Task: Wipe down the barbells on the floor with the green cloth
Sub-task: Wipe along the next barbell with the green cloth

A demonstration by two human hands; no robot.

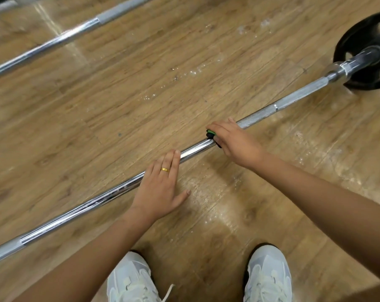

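Observation:
A chrome barbell [93,203] lies slanted across the wooden floor, from lower left to a black weight plate [359,40] at upper right. My right hand [234,140] wraps around the bar near its middle, gripping the green cloth [211,133], of which only a small green and dark edge shows past my fingers. My left hand [160,188] lies flat over the bar just to the left, fingers straight, with a gold ring on one finger. A second barbell [60,40] lies farther away at upper left.
My two white sneakers [132,280] [268,273] stand close behind the near bar. White scuff marks dot the wooden floor [141,105] between the two bars. The black plate rests on the floor at the far right edge.

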